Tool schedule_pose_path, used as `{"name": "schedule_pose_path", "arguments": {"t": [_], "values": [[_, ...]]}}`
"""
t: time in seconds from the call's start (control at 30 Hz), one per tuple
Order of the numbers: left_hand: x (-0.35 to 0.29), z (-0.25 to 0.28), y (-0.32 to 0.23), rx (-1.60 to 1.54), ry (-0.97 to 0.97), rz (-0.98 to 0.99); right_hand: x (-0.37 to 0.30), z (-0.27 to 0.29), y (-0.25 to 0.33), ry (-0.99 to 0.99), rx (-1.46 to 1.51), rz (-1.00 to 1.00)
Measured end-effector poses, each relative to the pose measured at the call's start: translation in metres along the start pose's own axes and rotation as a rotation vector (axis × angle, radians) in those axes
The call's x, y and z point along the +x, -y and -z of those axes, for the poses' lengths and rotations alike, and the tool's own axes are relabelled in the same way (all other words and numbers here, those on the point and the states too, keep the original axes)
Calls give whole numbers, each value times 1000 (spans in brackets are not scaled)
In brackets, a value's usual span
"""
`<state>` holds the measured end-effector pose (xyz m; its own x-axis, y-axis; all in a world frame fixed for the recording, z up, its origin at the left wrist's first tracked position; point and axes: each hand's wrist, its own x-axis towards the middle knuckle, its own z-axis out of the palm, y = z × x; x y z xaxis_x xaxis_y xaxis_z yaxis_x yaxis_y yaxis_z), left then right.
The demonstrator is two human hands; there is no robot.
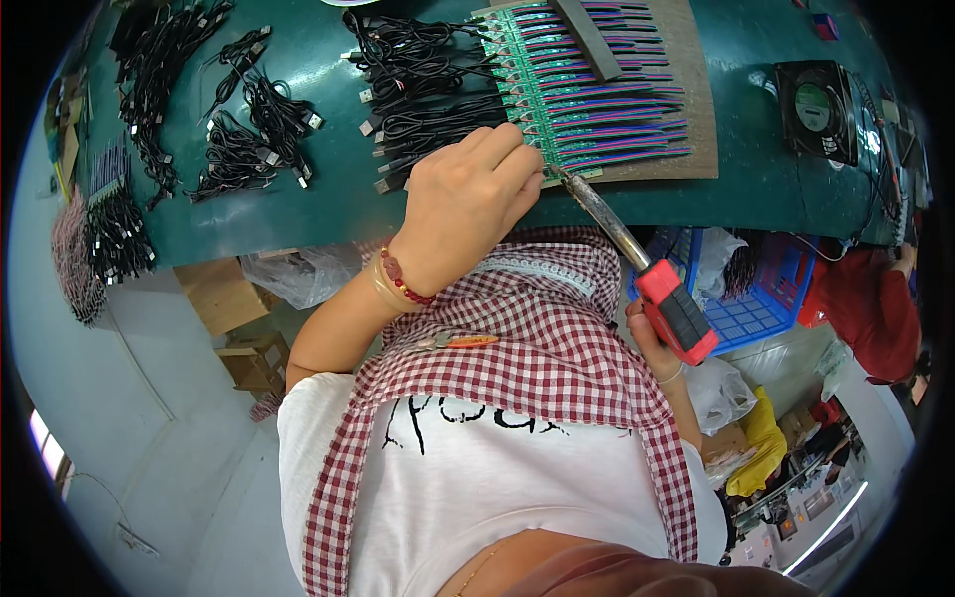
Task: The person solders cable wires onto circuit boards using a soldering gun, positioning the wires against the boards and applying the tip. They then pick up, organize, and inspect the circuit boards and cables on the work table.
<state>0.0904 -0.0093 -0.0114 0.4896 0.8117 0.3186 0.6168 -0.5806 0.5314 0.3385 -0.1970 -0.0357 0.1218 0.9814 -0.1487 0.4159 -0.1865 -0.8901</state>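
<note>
My left hand (468,194) is closed at the near end of a strip of green circuit boards (529,85), its fingertips pinched together. What they hold, if anything, is hidden. In my right hand (649,338) is a soldering iron (622,239) with a red and black handle, its metal tip reaching the strip's near end beside my left fingers. Black USB cables (438,129) run to the strip's left side. Thin multicoloured wires (627,154) fan out from its right side over a brown board (701,119). A dark flat bar (587,40) lies across the wires.
Bundles of black cables (264,119) lie at left on the green table (328,214). More cables (119,219) hang over its left edge. At right stands a black fan (816,109). Below the table's edge is a blue plastic basket (761,298); a person in red (860,313) is beyond it.
</note>
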Motion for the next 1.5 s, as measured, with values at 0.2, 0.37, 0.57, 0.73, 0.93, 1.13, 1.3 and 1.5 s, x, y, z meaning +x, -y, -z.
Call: {"name": "schedule_pose_path", "arguments": {"t": [0.2, 0.37, 0.57, 0.73, 0.93, 1.13, 1.3, 1.5], "values": [[2, 2, -1, 9, 31, -5, -4, -1, 3, -35, -6, 53], [3, 4, -2, 27, 54, -2, -4, 3, 3, -10, 59, -5], [4, 5, -4, 30, 68, 1, -9, 3, -3, 4, 42, -11], [5, 4, -4, 26, 74, 1, -11, 1, -7, -24, 39, -36], [6, 6, -6, 37, 98, 8, -9, -2, -8, -2, -9, -5], [7, 7, -8, 44, 123, 27, -2, -5, 12, -105, 238, -76], [8, 8, -9, 40, 129, 32, -5, 1, 2, -64, 178, -13], [8, 9, -8, 30, 145, 33, -6, -1, 2, -39, 165, -59]]}}
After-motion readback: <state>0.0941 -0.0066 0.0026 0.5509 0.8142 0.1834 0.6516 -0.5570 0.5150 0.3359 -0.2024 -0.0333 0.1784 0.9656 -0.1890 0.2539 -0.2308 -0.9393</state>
